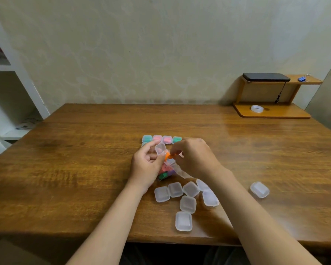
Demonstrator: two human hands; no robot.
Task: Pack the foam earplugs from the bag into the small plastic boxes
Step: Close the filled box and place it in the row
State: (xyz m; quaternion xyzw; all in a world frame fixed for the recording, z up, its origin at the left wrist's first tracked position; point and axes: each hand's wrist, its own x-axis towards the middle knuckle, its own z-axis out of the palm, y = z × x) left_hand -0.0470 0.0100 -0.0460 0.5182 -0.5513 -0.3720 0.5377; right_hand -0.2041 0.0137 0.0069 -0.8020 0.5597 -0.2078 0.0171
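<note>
Foam earplugs look light, soft and springy. The orange earplug (167, 155) being packed should squash under a pinch and then swell back. I judge it best taken round its middle, squeezed thin and seated before it recovers. It weighs almost nothing and will not break, but it could spring from the fingertips or pop out of a shallow box. The open box (160, 148) is thin, stiff, clear plastic, probably slick, and its hinged lid seems to be raised. Holding it by the side walls leaves the mouth free.

The left hand (146, 165) curls its thumb and fingers round the open box and holds it lifted above the table (84, 150). The orange earplug sits just right of that box, at its mouth. I cannot tell whether it is already partly inside. The right hand (195, 159) pinches the earplug between thumb and fingertips, with its other fingers curled in.

Under both hands the bag (165, 172) lies on the table, clear, with pink, green and purple earplugs showing through. Just behind the hands stands a row of filled boxes (161, 139). Nearer the person lies a cluster of empty boxes (187, 196) with lids down. A lone box (259, 189) lies well apart to the right.
</note>
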